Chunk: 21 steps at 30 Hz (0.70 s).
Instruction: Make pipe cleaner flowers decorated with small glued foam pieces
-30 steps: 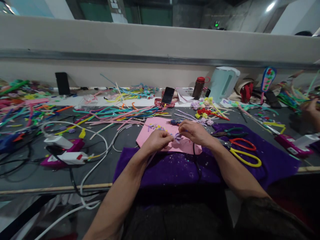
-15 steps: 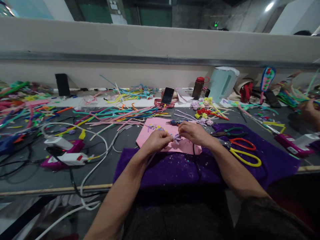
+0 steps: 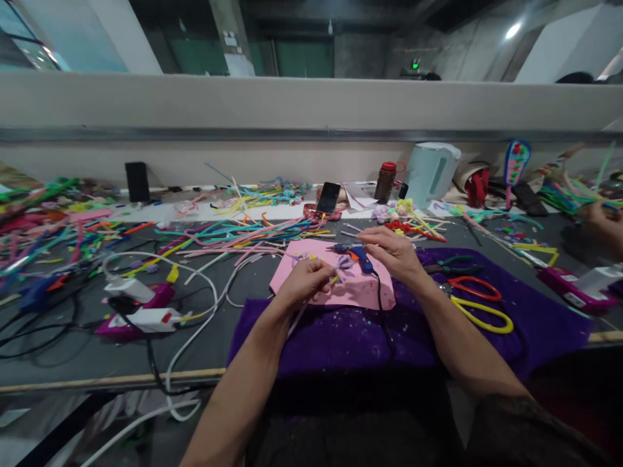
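Note:
My left hand (image 3: 305,283) pinches a small lilac pipe-cleaner flower (image 3: 343,263) over a pink sheet (image 3: 360,292). A pale stem trails from that hand toward me. My right hand (image 3: 389,253) hovers just right of the flower with fingers spread, holding nothing. A blue glue gun (image 3: 354,251) lies on the pink sheet under its fingers. The sheet rests on a purple cloth (image 3: 341,337) spread across the grey table (image 3: 73,350).
Orange and yellow scissors (image 3: 479,303) and green pliers (image 3: 450,263) lie to the right. Loose pipe cleaners (image 3: 233,233), white cables (image 3: 195,324), pink glue guns (image 3: 139,314), a phone (image 3: 328,196), a bottle (image 3: 386,181) and a kettle (image 3: 431,172) crowd the table. Another person's hand (image 3: 603,224) works far right.
My right hand let go of the flower and lifted away to the right, uncovering the blue glue gun. The view tilted up slightly. My left hand still holds the flower.

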{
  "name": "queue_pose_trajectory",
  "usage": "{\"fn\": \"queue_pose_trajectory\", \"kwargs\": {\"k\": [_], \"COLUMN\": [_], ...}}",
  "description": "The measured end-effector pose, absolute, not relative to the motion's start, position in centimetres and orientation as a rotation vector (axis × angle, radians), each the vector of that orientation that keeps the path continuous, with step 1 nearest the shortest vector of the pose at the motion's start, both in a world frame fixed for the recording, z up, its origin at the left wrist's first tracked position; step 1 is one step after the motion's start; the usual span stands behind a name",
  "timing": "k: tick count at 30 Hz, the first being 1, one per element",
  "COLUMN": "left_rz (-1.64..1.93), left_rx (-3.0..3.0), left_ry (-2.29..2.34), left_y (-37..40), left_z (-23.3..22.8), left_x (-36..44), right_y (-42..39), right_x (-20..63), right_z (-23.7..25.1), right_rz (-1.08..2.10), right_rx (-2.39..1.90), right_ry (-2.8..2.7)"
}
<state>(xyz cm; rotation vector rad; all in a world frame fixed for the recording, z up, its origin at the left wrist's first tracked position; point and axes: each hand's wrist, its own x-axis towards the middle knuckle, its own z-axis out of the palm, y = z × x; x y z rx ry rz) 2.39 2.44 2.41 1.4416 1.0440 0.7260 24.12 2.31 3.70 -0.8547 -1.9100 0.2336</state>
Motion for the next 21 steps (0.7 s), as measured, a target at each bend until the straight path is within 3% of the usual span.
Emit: {"fn": "queue_pose_trajectory", "kwargs": {"k": [4, 21], "left_rz": [0.86, 1.15], "left_rx": [1.234, 0.814], "left_ry": [0.853, 0.653], "left_y": [2.8, 3.0], "left_z": [2.5, 2.9], "left_x": [1.7, 0.8], "right_y": [2.5, 1.6], "right_x": [24.1, 21.3], "right_z": [3.3, 1.7], "right_rz": [0.271, 0.547], "right_rx": [-0.941, -0.943], "right_ry": [-1.739, -1.959]}}
